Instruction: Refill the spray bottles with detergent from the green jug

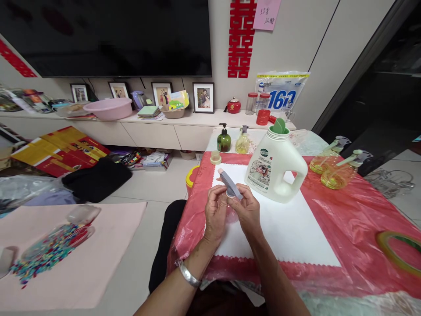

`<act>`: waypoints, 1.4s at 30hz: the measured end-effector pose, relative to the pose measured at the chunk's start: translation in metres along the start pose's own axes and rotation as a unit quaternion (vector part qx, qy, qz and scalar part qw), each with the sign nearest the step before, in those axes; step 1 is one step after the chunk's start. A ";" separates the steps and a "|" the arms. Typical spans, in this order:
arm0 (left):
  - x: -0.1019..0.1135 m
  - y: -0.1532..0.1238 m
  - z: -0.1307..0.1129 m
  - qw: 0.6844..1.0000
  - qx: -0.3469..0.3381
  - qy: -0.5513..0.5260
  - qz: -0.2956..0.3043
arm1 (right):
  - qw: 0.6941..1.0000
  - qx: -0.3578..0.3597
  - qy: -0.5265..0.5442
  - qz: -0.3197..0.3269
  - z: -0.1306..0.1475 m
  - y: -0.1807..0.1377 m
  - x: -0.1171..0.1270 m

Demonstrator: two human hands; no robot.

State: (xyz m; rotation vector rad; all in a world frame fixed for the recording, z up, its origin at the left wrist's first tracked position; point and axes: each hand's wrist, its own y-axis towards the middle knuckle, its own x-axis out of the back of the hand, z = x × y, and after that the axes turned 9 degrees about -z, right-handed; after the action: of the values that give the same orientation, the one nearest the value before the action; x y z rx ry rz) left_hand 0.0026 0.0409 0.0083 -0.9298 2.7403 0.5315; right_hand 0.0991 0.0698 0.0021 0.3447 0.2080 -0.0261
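Both hands close around a small clear pink spray bottle (232, 215) with a grey trigger head (230, 183), over the white sheet on the table. My left hand (215, 211) grips it from the left at the neck, fingers bent. From the other side my right hand (246, 208) pinches the neck just below the head. Fingers hide part of the bottle. Just beyond stands a large white detergent jug (275, 163) with a green spout in its mouth. A pale translucent cap (215, 157) lies at the sheet's far left corner.
A green pump bottle (224, 139) and a spray bottle (242, 141) stand at the back. Two spray bottles with yellow liquid (342, 171) are at the right, near a tape roll (399, 250). Colourful pieces (49, 252) cover part of a pink-topped table at left.
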 end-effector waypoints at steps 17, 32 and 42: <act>0.000 0.000 -0.002 0.999 0.028 -0.041 -0.002 | 0.998 0.020 -0.005 0.057 0.011 0.003 0.006; 0.000 -0.001 -0.005 0.998 0.035 -0.043 0.013 | 0.997 0.016 -0.005 0.077 0.014 0.002 0.007; 0.002 0.001 -0.005 0.998 0.018 -0.049 0.017 | 0.999 0.012 0.007 0.039 0.008 0.000 0.002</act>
State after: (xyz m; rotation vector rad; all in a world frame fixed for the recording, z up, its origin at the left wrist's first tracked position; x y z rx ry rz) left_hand 0.0003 0.0385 0.0123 -0.8273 2.6724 0.5182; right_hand 0.1024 0.0672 0.0096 0.3776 0.2072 0.0502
